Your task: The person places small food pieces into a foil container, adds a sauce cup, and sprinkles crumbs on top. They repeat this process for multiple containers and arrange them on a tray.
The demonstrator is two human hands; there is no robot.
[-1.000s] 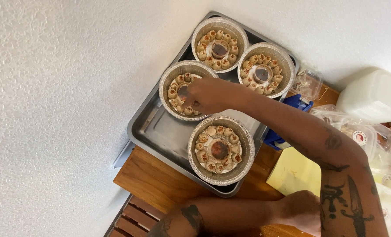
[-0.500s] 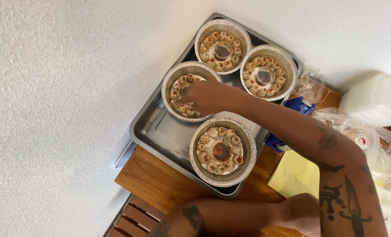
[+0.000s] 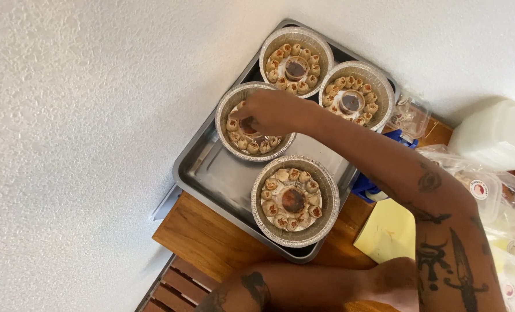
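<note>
On the bench (image 3: 211, 242):
Right hand (image 3: 274, 112): we pinch a sauce cup (image 3: 247, 125) to seat it centrally in the foil pan (image 3: 228, 110).
Left hand (image 3: 393, 283): grip hidden, we cannot tell.

I am in a food-preparation spot, a kitchen of a home or a small food business; I cannot tell which. In front of me a metal baking tray (image 3: 211, 173) sits on a wooden desk (image 3: 211, 242) against a white textured wall (image 3: 67, 144), and it carries four round foil pans (image 3: 295, 237) filled with rings of small filled bites around a cup of dark sauce (image 3: 292, 200). Beside the tray lie clear plastic food containers (image 3: 488, 196), a white plastic jug (image 3: 497, 136) and a yellow sheet (image 3: 387, 231).
</note>
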